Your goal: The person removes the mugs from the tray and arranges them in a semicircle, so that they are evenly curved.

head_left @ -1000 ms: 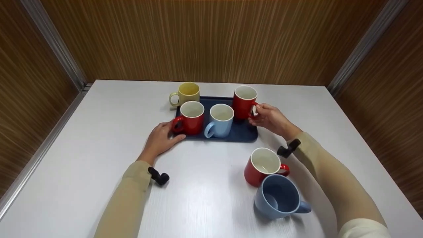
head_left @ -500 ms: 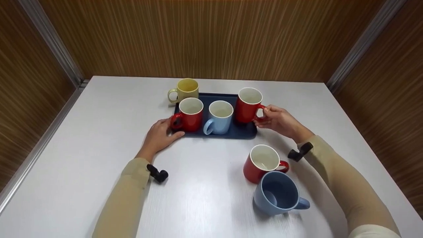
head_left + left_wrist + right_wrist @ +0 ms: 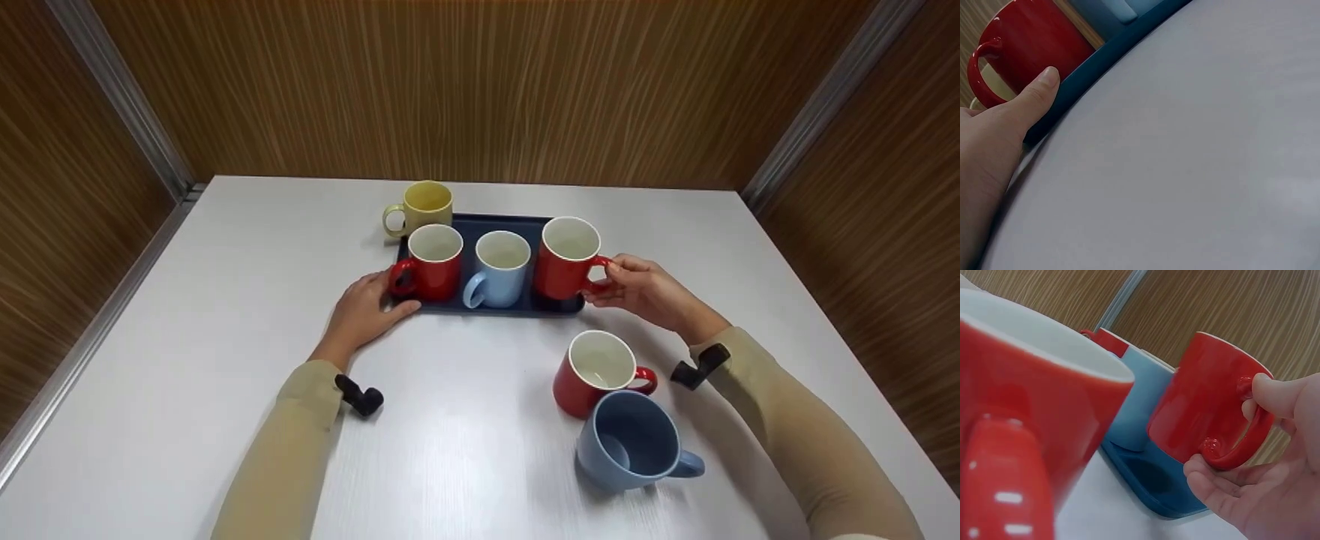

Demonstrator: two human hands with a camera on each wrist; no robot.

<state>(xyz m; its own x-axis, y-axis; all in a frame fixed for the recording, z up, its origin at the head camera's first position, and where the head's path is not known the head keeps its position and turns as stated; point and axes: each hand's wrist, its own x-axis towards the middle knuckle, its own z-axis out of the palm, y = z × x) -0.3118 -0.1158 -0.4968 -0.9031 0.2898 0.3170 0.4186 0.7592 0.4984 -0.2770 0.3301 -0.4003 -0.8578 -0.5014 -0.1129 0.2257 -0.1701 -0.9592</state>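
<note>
In the head view my right hand [image 3: 649,296] pinches the handle of a red mug [image 3: 562,271] with a white inside. The wrist view shows this red mug [image 3: 1207,399] tilted, its base raised above the tray. My left hand [image 3: 366,311] holds the near left corner of the dark blue tray [image 3: 551,306]. Its thumb lies along the front rim; its fingertips are hidden behind the handle of another red mug [image 3: 436,277]. On the tray, a light blue mug [image 3: 502,281] stands between the two red ones. A yellow mug [image 3: 427,214] stands at the back left corner.
Nearer on the white table [image 3: 450,450], to the right, stand a third red mug [image 3: 574,382] and a larger grey-blue mug [image 3: 615,465], close together below my right forearm. Wood-grain panels [image 3: 480,90] close off the back and sides.
My right hand has brought the red mug toward the front right part of the tray, closer to me and slightly right. My left hand and the other mugs stay put.
</note>
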